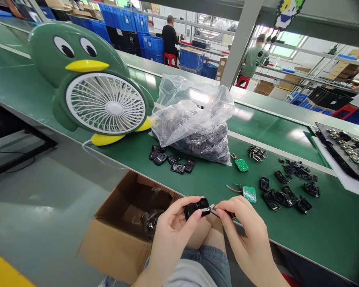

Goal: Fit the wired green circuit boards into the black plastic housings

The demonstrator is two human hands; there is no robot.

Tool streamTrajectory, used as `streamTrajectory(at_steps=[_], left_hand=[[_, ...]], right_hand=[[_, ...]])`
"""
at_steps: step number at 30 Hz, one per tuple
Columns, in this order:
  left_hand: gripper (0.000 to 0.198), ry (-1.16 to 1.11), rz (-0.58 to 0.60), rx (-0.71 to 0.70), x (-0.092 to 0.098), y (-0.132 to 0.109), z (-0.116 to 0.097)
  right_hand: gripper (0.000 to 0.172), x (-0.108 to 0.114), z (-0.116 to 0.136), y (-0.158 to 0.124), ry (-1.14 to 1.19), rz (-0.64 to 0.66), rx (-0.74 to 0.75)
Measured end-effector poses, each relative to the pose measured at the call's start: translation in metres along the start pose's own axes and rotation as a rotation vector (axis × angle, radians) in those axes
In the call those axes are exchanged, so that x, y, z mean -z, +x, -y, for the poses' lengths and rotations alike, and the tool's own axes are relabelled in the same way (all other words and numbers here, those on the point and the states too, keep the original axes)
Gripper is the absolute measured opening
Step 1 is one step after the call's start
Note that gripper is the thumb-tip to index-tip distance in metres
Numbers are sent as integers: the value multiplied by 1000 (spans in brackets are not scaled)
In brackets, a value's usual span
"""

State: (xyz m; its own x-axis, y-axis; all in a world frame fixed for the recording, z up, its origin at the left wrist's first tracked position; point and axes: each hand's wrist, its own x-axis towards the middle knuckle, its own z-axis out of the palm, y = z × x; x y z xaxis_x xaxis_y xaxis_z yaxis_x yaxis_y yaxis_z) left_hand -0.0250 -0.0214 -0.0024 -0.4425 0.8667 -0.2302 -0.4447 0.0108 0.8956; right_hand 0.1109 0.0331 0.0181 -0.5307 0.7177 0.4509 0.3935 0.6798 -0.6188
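Note:
Just past the table's front edge, my left hand (pixel 176 223) is closed around a small black plastic housing (pixel 194 208), its thumb beside a metal prong piece on the housing's right end. My right hand (pixel 247 227) pinches thin wires (pixel 215 211), one red and one black, close to that metal piece. Something dark shows partly under the right fingers; its kind is hidden. Beyond the right hand lies a green circuit board (pixel 249 194) with wires, and farther back another green circuit board (pixel 241 165). A heap of metal prongs (pixel 257 153) lies behind them.
Black plastic covers (pixel 178 166) lie beside a clear plastic bag (pixel 194 127) of dark parts. More black shells (pixel 283 196) are at right, near a black tray (pixel 347 151) of components. A green penguin-shaped fan (pixel 92 79) stands left. An open cardboard box (pixel 116 243) sits below the table edge.

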Motion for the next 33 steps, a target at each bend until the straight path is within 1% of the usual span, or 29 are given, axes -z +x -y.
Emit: streamTrajectory(at_steps=[6,12,17,21,25,29,31,33], left_hand=[[21,-23,-20,-3,-2,0,-1],[21,71,-5,-22,3,2,3],[21,123,17,-32,6,3,6],[19,157,23,-48,8,3,6],[19,179,27,-43,9,3,5],[19,173,46,-64,10,2,6],[18,176,35,-80,9,1,6],[16,189,8,-89,8,-1,6]], right_hand=[[14,-3,-1,-1,-9,30,-1],[13,-5,-3,-2,-41,49,4],[14,-5,-2,0,-56,36,25],[14,-5,-3,0,-78,71,13],[14,-4,-2,1,-88,62,34],[8,-5,1,3,-51,84,-24],[4,-5,2,4,-27,88,-68],[3,-5,1,4,-5,98,-91]])
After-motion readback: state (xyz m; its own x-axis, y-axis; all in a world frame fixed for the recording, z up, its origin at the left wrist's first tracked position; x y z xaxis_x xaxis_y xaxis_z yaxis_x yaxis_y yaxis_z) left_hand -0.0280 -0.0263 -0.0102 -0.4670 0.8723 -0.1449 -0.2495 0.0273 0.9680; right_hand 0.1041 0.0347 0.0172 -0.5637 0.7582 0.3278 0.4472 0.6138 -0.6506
